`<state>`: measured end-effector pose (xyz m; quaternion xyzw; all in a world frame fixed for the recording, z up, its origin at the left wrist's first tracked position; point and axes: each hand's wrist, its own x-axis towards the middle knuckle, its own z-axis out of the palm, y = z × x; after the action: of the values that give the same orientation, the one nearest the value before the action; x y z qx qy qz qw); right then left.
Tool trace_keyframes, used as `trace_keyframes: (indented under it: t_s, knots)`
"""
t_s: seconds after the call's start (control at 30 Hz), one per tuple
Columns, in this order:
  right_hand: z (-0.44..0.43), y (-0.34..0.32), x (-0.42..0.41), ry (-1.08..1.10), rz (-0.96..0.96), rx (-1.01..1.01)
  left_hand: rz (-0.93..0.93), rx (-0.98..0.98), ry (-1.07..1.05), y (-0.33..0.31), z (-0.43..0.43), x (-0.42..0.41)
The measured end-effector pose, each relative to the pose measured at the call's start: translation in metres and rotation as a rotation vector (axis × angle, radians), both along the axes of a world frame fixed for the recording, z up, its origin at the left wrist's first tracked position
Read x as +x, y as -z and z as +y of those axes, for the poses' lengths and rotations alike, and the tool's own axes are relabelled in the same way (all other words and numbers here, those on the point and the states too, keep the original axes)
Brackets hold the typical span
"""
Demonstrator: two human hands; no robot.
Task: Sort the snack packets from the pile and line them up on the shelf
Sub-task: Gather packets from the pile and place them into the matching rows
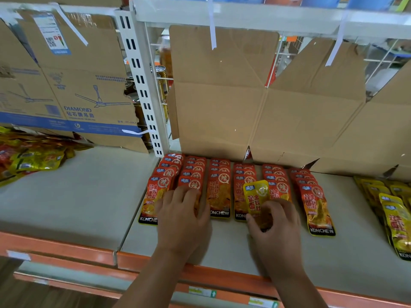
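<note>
Several rows of red snack packets (219, 187) lie overlapped on the grey shelf (89, 196), running from the cardboard at the back toward the front. My left hand (181, 216) rests flat with straight fingers on the front packet of the second row. In my right hand (274, 227) is a yellow snack packet (255, 196), pinched by its lower end and held over the fourth and fifth red rows. A mixed pile of yellow and red packets (29, 156) lies on the shelf at far left. Rows of yellow packets (391, 210) lie at far right.
Flattened cardboard (233, 107) stands against the wire back of the shelf. A printed fan carton (66, 85) leans behind the left bay. A white slotted upright (142, 85) divides the bays. The orange shelf edge (66, 247) runs along the front.
</note>
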<state>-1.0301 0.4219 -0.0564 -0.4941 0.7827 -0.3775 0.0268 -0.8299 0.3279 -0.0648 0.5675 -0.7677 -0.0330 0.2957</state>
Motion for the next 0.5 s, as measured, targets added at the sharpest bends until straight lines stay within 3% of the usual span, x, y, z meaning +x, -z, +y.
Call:
trace_keyframes:
  t_s: [0.5]
  knots:
    - [0.005,-0.007,0.000,0.140,0.049,-0.036,0.032,-0.099,0.413,-0.004,0.014,-0.015]
